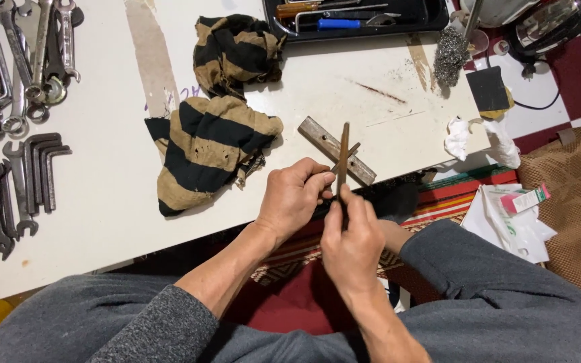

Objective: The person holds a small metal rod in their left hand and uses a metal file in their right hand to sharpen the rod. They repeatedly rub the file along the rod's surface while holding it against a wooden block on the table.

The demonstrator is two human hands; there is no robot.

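Centrally, both hands' grip clenched on thin metal tool (342,161), left hand (294,198), right hand (352,238), black tray (432,20) holding screwdrivers (317,15).

White desk (115,202) carries wrenches (18,60), hex keys (42,165), a striped rag (213,144), a metal bar (324,144), a black tray (432,20), steel wool (448,57).

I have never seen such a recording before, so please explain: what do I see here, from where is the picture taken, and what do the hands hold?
There is one picture, taken by a camera worn on a person's head, looking down at their own two bare hands. The left hand and the right hand together hold a thin, dark, rusty metal tool upright, just above the edge of a white table. On the table lie a flat metal bar, a striped brown and black cloth, rows of wrenches, a black tray of tools and steel wool.
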